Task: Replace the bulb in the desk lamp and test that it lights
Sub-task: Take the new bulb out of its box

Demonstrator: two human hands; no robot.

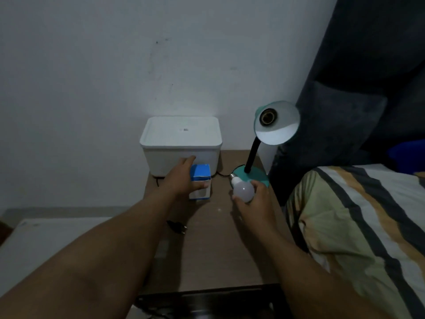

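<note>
Black plug (176, 227) lies near the surface's (213, 245) left edge. Right hand (253, 201) grips white bulb (242, 188), mid-surface. Left hand (181, 178) clasps blue-white box (200, 181). Teal lamp (264, 143) at far right corner, socket empty, white container (181, 143) far left.

Two bare forearms reached into view from the bottom edge, with no sleeves, watch, rings or gloves showing. The left hand (181, 178) and right hand (255, 199) were uncovered to the fingertips, their details softened by dim light.
</note>
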